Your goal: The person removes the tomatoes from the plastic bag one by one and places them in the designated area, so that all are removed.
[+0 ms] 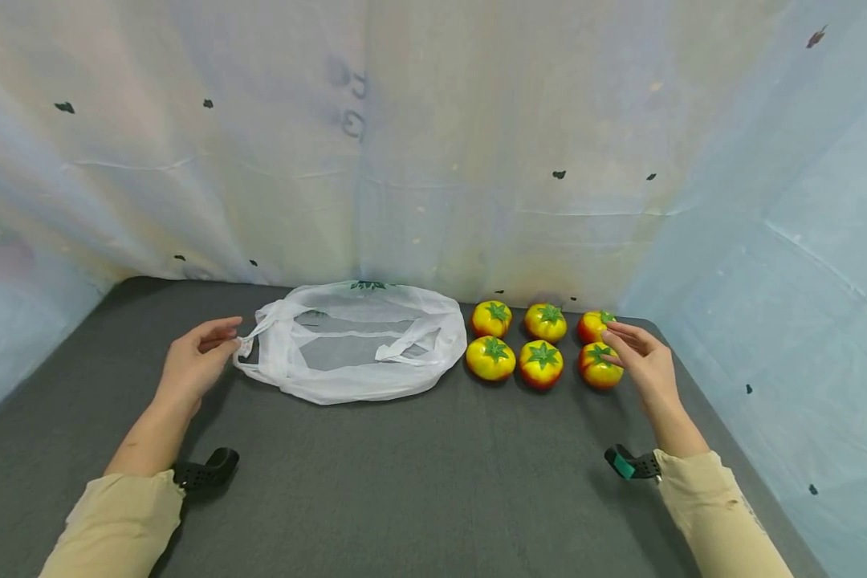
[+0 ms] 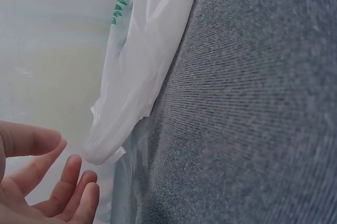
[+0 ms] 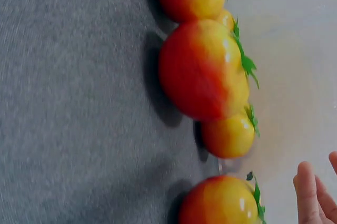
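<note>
A white plastic bag [image 1: 361, 390] lies spread on the dark table, its mouth open upward and one handle pointing left. My left hand [image 1: 197, 361] hovers beside that handle, fingers loosely bent. In the left wrist view a small gap shows between the fingertips and the bag [image 2: 142, 71]. Several red-and-yellow tomatoes [image 1: 490, 360] with green star-shaped tops sit in two rows right of the bag. Over the rightmost front tomato [image 1: 598, 376] is my right hand [image 1: 649, 368], thumb and fingers apart, holding nothing. It partly hides the tomato behind [image 1: 591, 326].
The dark grey cloth-covered table [image 1: 405, 482] extends in front of the bag and tomatoes. A pale hanging sheet [image 1: 433, 160] closes off the back, and another sheet [image 1: 802, 361] stands along the right edge. Black bands [image 1: 205, 471] circle both wrists.
</note>
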A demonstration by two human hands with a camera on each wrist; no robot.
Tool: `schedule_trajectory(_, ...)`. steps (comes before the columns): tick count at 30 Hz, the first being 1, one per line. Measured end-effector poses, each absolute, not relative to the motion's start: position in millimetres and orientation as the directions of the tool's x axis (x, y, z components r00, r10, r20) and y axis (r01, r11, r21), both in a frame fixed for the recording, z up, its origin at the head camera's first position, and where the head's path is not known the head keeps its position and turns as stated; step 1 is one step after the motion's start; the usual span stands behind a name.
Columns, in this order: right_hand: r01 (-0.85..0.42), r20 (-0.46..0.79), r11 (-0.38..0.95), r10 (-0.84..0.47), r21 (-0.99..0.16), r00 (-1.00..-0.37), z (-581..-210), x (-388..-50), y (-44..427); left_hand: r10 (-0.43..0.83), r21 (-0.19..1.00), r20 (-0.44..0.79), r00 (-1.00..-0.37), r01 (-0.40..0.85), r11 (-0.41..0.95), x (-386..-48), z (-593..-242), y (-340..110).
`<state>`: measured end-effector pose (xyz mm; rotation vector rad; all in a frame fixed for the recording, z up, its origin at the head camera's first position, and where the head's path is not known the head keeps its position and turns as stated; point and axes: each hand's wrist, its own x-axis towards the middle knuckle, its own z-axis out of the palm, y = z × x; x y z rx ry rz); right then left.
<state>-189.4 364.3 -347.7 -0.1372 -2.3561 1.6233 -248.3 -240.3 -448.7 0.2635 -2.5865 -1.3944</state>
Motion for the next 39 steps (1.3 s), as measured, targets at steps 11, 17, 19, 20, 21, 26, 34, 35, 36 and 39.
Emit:
schedule_trajectory(11, -0.025, 0.138, 0.429, 0.234, -0.903, -0.962, -334.4, -186.5, 336.5, -0.243, 0.82, 0.113, -0.963, -0.048, 0.57, -237.7, -430.3, -231.4)
schedule_trajectory(17, -0.04, 0.141, 0.434, 0.203, -0.9, -0.969, -335.6, -189.6, 323.9, -0.22, 0.834, 0.096, -0.971, -0.042, 0.549, -205.7, -385.1, -207.5)
schedule_trajectory(19, -0.057, 0.154, 0.443, 0.186, -0.894, -0.97, -337.1, -190.4, 320.4, -0.211, 0.824, 0.106, -0.972, -0.033, 0.566, -200.4, -377.7, -203.4)
schedule_trajectory(20, -0.064, 0.16, 0.451, 0.177, -0.89, -0.971, -337.7, -191.0, 318.8, -0.211, 0.817, 0.115, -0.971, -0.029, 0.576, -199.1, -375.5, -201.9)
schedule_trajectory(21, -0.07, 0.166, 0.457, 0.172, -0.887, -0.971, -338.1, -191.5, 317.0, -0.209, 0.808, 0.127, -0.97, -0.021, 0.589, -198.4, -374.2, -201.0)
schedule_trajectory(26, -0.094, 0.184, 0.48, 0.142, -0.872, -0.973, -337.5, -193.8, 307.0, -0.174, 0.745, 0.22, -0.96, 0.05, 0.666, -198.8, -373.5, -199.4)
schedule_trajectory(34, -0.162, 0.241, 0.539, 0.079, -0.826, -0.967, -338.1, -192.8, 297.0, -0.121, 0.665, 0.308, -0.944, 0.123, 0.737, -197.4, -374.2, -198.2)
schedule_trajectory(35, -0.169, 0.244, 0.547, 0.067, -0.82, -0.967, -338.1, -192.1, 295.7, -0.117, 0.66, 0.314, -0.942, 0.128, 0.74, -197.2, -374.2, -198.3)
schedule_trajectory(36, -0.176, 0.248, 0.552, 0.058, -0.815, -0.967, -338.2, -191.7, 294.1, -0.111, 0.656, 0.317, -0.942, 0.133, 0.743, -196.8, -373.8, -198.2)
schedule_trajectory(39, -0.211, 0.272, 0.573, 0.022, -0.792, -0.962, -338.6, -190.4, 289.2, -0.091, 0.641, 0.332, -0.939, 0.154, 0.752, -195.6, -373.1, -197.8)
